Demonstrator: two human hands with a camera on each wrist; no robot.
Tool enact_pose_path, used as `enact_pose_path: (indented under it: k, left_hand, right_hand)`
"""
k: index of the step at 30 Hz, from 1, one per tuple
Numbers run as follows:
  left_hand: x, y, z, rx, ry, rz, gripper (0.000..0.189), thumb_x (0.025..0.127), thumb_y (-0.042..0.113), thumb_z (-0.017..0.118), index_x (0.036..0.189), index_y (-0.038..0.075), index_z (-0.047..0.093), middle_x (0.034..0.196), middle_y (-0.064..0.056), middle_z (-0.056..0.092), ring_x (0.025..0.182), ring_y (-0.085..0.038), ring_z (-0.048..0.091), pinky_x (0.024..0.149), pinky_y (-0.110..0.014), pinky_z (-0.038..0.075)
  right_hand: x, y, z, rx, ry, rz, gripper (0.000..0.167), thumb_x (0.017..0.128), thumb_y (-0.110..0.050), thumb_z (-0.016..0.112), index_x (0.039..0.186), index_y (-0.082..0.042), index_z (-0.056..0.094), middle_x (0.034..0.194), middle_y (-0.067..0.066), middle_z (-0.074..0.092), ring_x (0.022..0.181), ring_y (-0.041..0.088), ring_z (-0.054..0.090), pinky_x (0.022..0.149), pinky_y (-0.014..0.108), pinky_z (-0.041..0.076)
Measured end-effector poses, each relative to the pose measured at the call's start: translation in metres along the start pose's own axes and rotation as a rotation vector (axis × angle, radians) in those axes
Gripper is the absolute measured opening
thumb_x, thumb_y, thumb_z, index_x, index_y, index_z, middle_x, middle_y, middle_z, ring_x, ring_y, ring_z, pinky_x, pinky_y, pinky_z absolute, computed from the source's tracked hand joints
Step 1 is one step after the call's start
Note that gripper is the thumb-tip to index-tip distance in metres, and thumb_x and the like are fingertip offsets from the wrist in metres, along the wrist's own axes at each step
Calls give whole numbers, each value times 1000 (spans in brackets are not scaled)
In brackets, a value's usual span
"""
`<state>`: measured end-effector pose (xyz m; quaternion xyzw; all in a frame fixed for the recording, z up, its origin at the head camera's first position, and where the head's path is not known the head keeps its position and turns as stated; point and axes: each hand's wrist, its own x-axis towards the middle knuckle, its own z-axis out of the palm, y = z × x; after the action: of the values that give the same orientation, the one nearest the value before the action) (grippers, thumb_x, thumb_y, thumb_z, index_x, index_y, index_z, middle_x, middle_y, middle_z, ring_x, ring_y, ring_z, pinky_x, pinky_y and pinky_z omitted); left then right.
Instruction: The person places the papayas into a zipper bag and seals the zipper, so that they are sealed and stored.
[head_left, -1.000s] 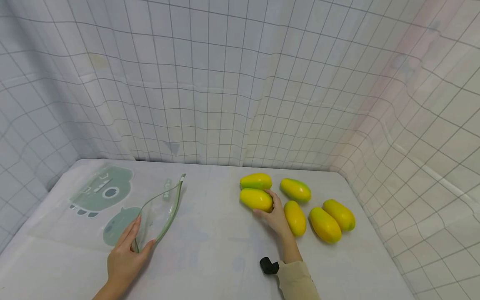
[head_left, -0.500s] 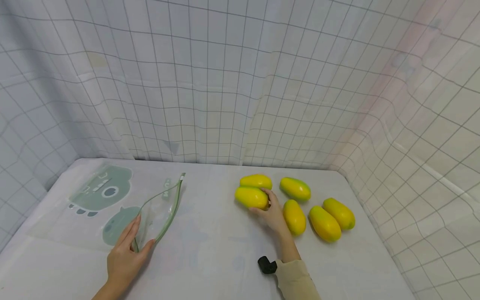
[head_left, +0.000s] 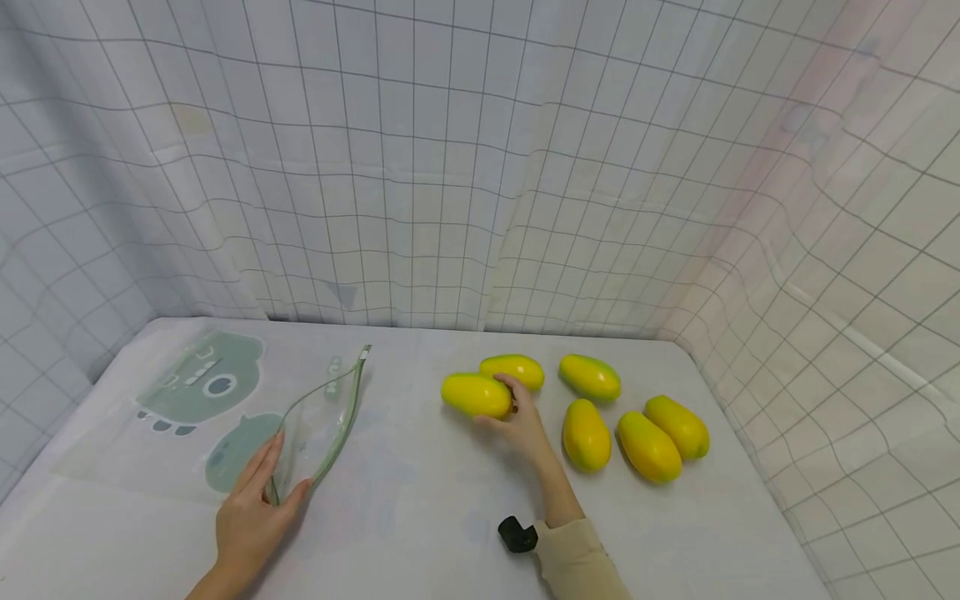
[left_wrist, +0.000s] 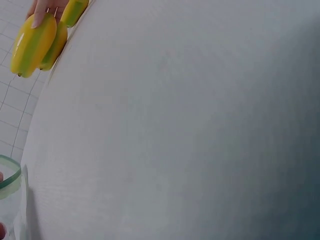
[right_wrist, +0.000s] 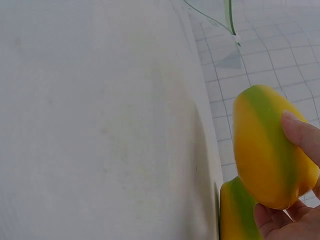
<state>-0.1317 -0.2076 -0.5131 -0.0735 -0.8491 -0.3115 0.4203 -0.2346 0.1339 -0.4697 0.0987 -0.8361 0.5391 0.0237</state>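
Note:
My right hand grips a yellow-green papaya by its right end, thumb on one side and fingers on the other. In the right wrist view this papaya shows a green stripe, and a second papaya lies behind it. At the left lies a clear zip bag with green edge strips and green cartoon prints. My left hand is at its mouth, fingers on one edge and thumb near the other, with the mouth spread apart between them. The left wrist view catches only fingertips beside the bag's green strip.
Behind the held papaya lies another papaya. Several more, such as one papaya and a farther papaya, are on the right of the white table. Grid-patterned curtains surround the table. A black device sits at the right sleeve.
My right hand has drawn the papaya leftward, away from the others and partly in front of the one behind it. The left hand and the bag have stayed in place.

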Motion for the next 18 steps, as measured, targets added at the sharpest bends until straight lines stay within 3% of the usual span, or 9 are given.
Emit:
enact_pose_path:
  k: [2, 5, 7, 9, 18]
  left_hand:
    - [0, 1, 1, 0, -1, 1, 76, 82, 65, 44, 125, 3, 55, 119, -18, 58, 104, 15, 45, 46, -26, 42]
    - [-1, 4, 4, -15, 5, 10, 77, 82, 65, 43, 124, 1, 56, 119, -19, 58, 117, 15, 35, 63, -12, 45]
    - [-2, 5, 6, -36, 9, 18, 77, 82, 65, 44, 123, 1, 57, 118, -20, 58, 120, 14, 30, 78, -3, 39]
    - [-2, 7, 7, -67, 11, 24, 76, 82, 64, 46, 123, 0, 56, 117, -21, 58, 121, 13, 31, 86, 5, 26]
    - [-1, 15, 12, -118, -10, 33, 70, 83, 59, 50, 124, 3, 56, 118, -19, 58, 120, 12, 33, 90, 3, 25]
  right_hand:
    - [0, 0, 5, 9, -8, -25, 69, 73, -16, 77, 132, -7, 41, 133, 12, 42, 113, 25, 43, 88, 37, 37]
    - [0, -3, 11, 36, -24, -60, 69, 73, -11, 77, 132, -4, 41, 133, 15, 42, 113, 28, 43, 86, 38, 37]
    - [-1, -4, 16, 42, -38, -79, 69, 73, -10, 77, 132, -2, 41, 132, 16, 42, 113, 29, 42, 85, 38, 37]
    - [-1, -6, 20, 28, -53, -88, 69, 73, -12, 77, 132, -3, 41, 132, 14, 44, 113, 28, 43, 85, 37, 38]
    - [-2, -14, 40, 3, -120, -86, 68, 73, -17, 78, 130, -7, 43, 130, 9, 45, 115, 22, 43, 91, 38, 38]
